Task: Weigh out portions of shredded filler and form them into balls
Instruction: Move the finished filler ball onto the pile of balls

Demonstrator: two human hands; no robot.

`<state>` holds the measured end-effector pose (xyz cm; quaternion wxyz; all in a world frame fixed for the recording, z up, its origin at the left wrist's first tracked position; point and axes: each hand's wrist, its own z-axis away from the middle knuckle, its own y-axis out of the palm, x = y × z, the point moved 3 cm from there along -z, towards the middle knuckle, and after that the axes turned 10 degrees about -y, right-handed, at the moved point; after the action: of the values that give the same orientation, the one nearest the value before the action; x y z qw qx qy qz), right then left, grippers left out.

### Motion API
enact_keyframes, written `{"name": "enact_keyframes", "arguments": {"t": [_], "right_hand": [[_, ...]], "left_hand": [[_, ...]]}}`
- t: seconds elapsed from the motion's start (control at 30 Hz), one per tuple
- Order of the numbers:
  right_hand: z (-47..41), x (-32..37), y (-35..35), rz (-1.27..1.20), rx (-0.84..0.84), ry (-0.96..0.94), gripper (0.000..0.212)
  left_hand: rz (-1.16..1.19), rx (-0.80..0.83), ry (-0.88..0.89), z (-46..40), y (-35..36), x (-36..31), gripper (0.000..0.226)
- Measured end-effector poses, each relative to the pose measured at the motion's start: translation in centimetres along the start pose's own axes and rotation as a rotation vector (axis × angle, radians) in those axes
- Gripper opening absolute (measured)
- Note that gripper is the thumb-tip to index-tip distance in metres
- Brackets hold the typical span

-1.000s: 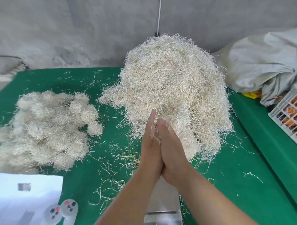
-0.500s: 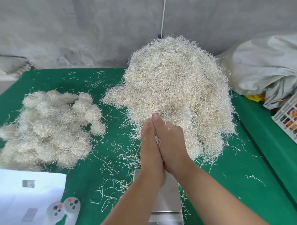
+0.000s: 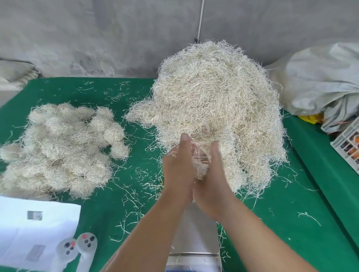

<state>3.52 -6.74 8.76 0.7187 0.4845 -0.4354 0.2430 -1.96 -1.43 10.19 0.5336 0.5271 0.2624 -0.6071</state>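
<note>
Two hands cup a wad of filler above the scale, at the table's near edge.

The large filler heap (image 3: 216,114) fills the table's (image 3: 312,222) far middle; finished balls (image 3: 59,148) pile toward the left edge. The left hand (image 3: 178,168) and right hand (image 3: 211,181), fingers straight, heels together, press the wad (image 3: 199,162) between parted palms. Both forearms hide most of the scale (image 3: 194,255); its display is cut off. Papers (image 3: 29,230) and two remotes (image 3: 75,253) occupy the near-left corner.

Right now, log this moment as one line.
step: forming ball | left hand + right hand: pressing filler portion | scale: bare | finished balls: left
</note>
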Motion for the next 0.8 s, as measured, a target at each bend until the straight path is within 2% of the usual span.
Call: {"name": "enact_keyframes", "arguments": {"t": [0.03, 0.1, 0.13, 0.17, 0.23, 0.3, 0.37, 0.43, 0.57, 0.63, 0.7, 0.8], "right_hand": [[0.1, 0.3, 0.0, -0.109, -0.106, 0.028, 0.09], [0.0, 0.7, -0.5, -0.039, -0.237, 0.002, 0.064], [-0.1, 0.7, -0.8, 0.037, -0.279, -0.034, 0.053], [-0.2, 0.7, -1.0, 0.092, -0.297, -0.076, 0.046], [-0.6, 0.7, -0.9, 0.213, -0.306, -0.161, 0.045], [-0.8, 0.8, -0.7, 0.337, -0.325, -0.221, 0.056], [-1.3, 1.1, -0.5, 0.418, -0.351, -0.258, 0.062], [-2.0, 1.2, -0.6, 0.48, -0.351, -0.271, 0.064], [-2.9, 0.6, 0.2, 0.51, -0.305, -0.392, 0.056], [-3.3, 0.6, 0.7, 0.569, -0.242, -0.465, 0.041], [-3.9, 0.9, 1.0, 0.637, -0.218, -0.373, 0.04], [-5.0, 0.3, 1.5, 0.533, -0.075, -0.176, 0.062]], "left_hand": [[-0.097, 0.014, 0.111, 0.3, 0.2, -0.1, 0.042], [-0.285, 0.093, 0.287, 0.8, 0.7, 0.8, 0.031], [-0.367, 0.112, 0.308, 1.0, 0.8, 1.5, 0.038], [-0.452, 0.082, 0.322, 0.8, 0.5, 2.0, 0.055], [-0.627, 0.014, 0.332, 0.1, -0.2, 2.1, 0.074], [-0.718, 0.04, 0.346, -0.5, -0.6, 1.6, 0.072], [-0.629, 0.118, 0.347, -0.2, -0.7, 1.4, 0.067], [-0.378, 0.187, 0.25, 0.2, -0.6, 1.6, 0.061], [0.089, 0.319, -0.058, 0.4, -0.5, 2.1, 0.057], [0.17, 0.368, -0.127, -0.2, -0.7, 2.5, 0.054], [0.056, 0.333, -0.006, -0.6, -1.6, 2.4, 0.043], [-0.19, 0.202, 0.28, -1.7, -3.4, 1.7, 0.009]]}}
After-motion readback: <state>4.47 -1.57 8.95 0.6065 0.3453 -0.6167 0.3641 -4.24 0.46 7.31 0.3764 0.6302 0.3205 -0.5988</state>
